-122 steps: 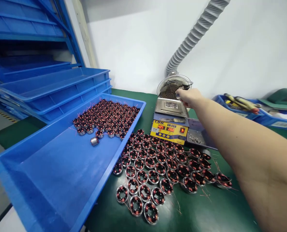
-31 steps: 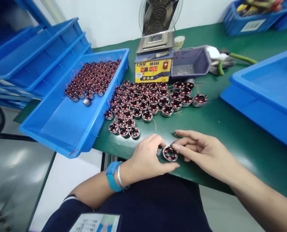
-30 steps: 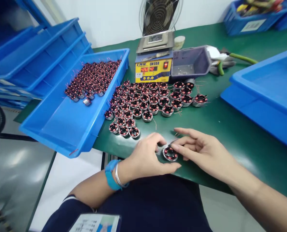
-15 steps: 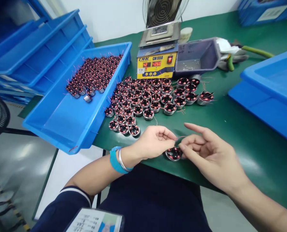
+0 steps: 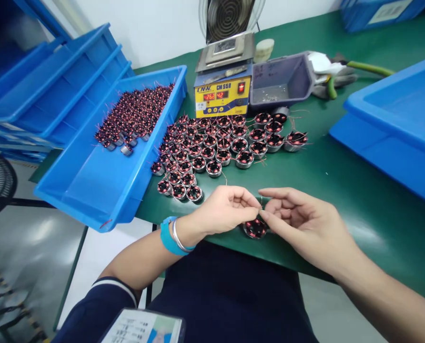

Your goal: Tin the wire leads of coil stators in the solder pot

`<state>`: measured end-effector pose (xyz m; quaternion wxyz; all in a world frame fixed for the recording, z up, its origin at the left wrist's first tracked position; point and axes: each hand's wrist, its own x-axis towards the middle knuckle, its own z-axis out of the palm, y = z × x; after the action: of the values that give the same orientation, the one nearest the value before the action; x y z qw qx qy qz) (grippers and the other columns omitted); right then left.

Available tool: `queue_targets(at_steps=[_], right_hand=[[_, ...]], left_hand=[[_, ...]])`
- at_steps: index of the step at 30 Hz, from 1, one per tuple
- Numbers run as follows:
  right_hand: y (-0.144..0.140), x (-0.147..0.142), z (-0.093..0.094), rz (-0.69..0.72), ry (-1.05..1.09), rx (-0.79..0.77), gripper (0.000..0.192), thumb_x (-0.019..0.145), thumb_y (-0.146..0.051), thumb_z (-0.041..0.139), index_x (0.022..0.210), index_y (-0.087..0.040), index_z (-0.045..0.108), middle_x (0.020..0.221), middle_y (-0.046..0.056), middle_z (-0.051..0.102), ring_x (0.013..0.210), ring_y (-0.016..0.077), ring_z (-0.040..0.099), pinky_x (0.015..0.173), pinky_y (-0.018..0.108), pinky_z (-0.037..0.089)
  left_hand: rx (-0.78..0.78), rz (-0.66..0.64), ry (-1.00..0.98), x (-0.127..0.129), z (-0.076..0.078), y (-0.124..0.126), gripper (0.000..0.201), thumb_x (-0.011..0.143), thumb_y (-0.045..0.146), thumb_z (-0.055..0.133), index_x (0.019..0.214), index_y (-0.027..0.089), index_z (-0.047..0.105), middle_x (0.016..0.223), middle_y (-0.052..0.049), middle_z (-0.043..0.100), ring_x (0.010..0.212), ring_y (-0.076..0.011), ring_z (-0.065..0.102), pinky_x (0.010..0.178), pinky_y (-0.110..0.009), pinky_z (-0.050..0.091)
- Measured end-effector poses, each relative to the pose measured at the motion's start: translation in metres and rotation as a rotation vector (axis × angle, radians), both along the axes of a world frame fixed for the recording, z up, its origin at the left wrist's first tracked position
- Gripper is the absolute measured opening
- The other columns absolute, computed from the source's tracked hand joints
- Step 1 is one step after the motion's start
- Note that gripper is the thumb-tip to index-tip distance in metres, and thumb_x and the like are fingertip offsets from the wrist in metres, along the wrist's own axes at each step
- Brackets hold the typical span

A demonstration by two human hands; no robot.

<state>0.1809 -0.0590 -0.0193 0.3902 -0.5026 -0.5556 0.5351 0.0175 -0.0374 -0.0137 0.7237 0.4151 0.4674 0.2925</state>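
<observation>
A round motor stator (image 5: pixel 254 229) with copper windings and a metal ring sits at the near edge of the green table, partly under my hands. My left hand (image 5: pixel 230 209) is closed above it, thumb and fingertip pinching a thin copper wire (image 5: pixel 261 199). From the other side my right hand (image 5: pixel 305 219) meets it at the fingertips. Its thumb and a curled finger close around the same wire, while the index finger stretches out above. The exact grip is partly hidden. Several more stators (image 5: pixel 214 167) stand in rows just beyond my left hand, their wire ends sticking up.
A blue bin (image 5: pixel 91 183) full of stators at its far end stands left. Behind the rows is a yellow-and-blue solder pot (image 5: pixel 222 95), beside a purple tray (image 5: pixel 284 88). Gloves and pliers (image 5: pixel 331 88) lie farther right. Blue trays (image 5: pixel 398 114) occupy the right side.
The right index finger has moved left, over the left fingertips, and the right thumb has come closer to them. The view has shifted slightly. My left hand keeps its pinch.
</observation>
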Motion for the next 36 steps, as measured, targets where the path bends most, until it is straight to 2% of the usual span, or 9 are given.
queue_targets(at_steps=[5, 9, 14, 17, 20, 23, 25, 28, 36], right_hand=[[-0.006, 0.007, -0.002, -0.034, -0.129, 0.134, 0.034, 0.078, -0.054, 0.069, 0.084, -0.022, 0.065, 0.059, 0.0, 0.062, 0.046, 0.0121, 0.057, 0.048, 0.025, 0.052], [-0.005, 0.011, -0.005, -0.036, -0.156, 0.107, 0.039, 0.078, -0.06, 0.067, 0.076, -0.021, 0.066, 0.056, 0.001, 0.061, 0.045, 0.0127, 0.057, 0.045, 0.024, 0.051], [0.002, 0.009, -0.001, 0.011, -0.136, 0.06, 0.043, 0.075, -0.062, 0.069, 0.076, -0.02, 0.066, 0.057, 0.001, 0.063, 0.048, 0.013, 0.059, 0.046, 0.024, 0.051], [0.002, 0.013, 0.0, -0.011, -0.158, 0.076, 0.046, 0.078, -0.065, 0.063, 0.088, -0.02, 0.067, 0.059, 0.002, 0.065, 0.051, 0.0142, 0.06, 0.051, 0.026, 0.054], [0.001, 0.023, 0.0, -0.043, -0.2, 0.083, 0.052, 0.082, -0.068, 0.057, 0.096, -0.02, 0.067, 0.068, 0.005, 0.069, 0.053, 0.015, 0.062, 0.056, 0.029, 0.056], [-0.001, 0.031, 0.0, -0.046, -0.216, 0.051, 0.054, 0.078, -0.071, 0.059, 0.094, -0.02, 0.068, 0.067, 0.006, 0.07, 0.059, 0.0177, 0.065, 0.058, 0.03, 0.058], [-0.001, 0.032, 0.0, -0.048, -0.195, 0.03, 0.055, 0.074, -0.071, 0.064, 0.095, -0.02, 0.069, 0.067, 0.006, 0.07, 0.06, 0.0186, 0.067, 0.059, 0.031, 0.058], [0.0, 0.028, -0.001, -0.042, -0.141, 0.035, 0.051, 0.072, -0.066, 0.069, 0.093, -0.02, 0.07, 0.073, 0.006, 0.072, 0.058, 0.017, 0.066, 0.058, 0.03, 0.058], [0.008, 0.016, 0.0, -0.068, -0.154, 0.134, 0.035, 0.073, -0.056, 0.072, 0.074, -0.021, 0.07, 0.065, 0.003, 0.069, 0.055, 0.015, 0.064, 0.053, 0.025, 0.055]], left_hand=[[0.014, 0.018, 0.014, 0.002, -0.004, -0.001, 0.013, 0.067, 0.003, 0.061, 0.075, 0.012, 0.057, 0.058, 0.005, 0.055, 0.052, -0.0041, 0.051, 0.054, -0.016, 0.041], [0.088, 0.036, -0.026, 0.002, -0.006, -0.004, 0.014, 0.07, 0.001, 0.056, 0.074, 0.014, 0.054, 0.066, 0.003, 0.058, 0.054, -0.0041, 0.05, 0.053, -0.017, 0.039], [0.117, -0.099, -0.059, -0.002, -0.005, -0.001, 0.007, 0.071, 0.008, 0.066, 0.072, 0.012, 0.061, 0.065, 0.001, 0.061, 0.057, -0.0056, 0.053, 0.057, -0.019, 0.042], [0.11, -0.12, -0.064, -0.003, -0.005, 0.001, 0.011, 0.072, 0.016, 0.072, 0.073, 0.011, 0.062, 0.061, 0.002, 0.061, 0.052, -0.0047, 0.051, 0.053, -0.019, 0.041], [0.11, -0.079, -0.046, -0.003, -0.006, 0.003, 0.021, 0.071, 0.018, 0.076, 0.086, 0.01, 0.063, 0.06, 0.003, 0.061, 0.048, -0.0037, 0.049, 0.05, -0.018, 0.04], [0.096, -0.03, -0.017, -0.002, -0.008, 0.003, 0.044, 0.067, 0.016, 0.079, 0.107, 0.01, 0.061, 0.06, 0.006, 0.06, 0.046, -0.003, 0.049, 0.05, -0.017, 0.039], [0.076, -0.044, 0.006, -0.002, -0.007, 0.004, 0.038, 0.068, 0.018, 0.078, 0.102, 0.009, 0.063, 0.06, 0.005, 0.06, 0.045, -0.0026, 0.048, 0.048, -0.017, 0.038], [0.047, -0.063, 0.036, 0.0, -0.003, 0.004, 0.019, 0.072, 0.02, 0.075, 0.082, 0.008, 0.065, 0.057, 0.003, 0.06, 0.043, -0.0029, 0.047, 0.044, -0.017, 0.035], [-0.008, 0.019, 0.04, 0.006, 0.004, 0.003, 0.012, 0.075, 0.013, 0.067, 0.069, 0.012, 0.057, 0.047, 0.006, 0.051, 0.038, -0.0021, 0.042, 0.04, -0.014, 0.029]])
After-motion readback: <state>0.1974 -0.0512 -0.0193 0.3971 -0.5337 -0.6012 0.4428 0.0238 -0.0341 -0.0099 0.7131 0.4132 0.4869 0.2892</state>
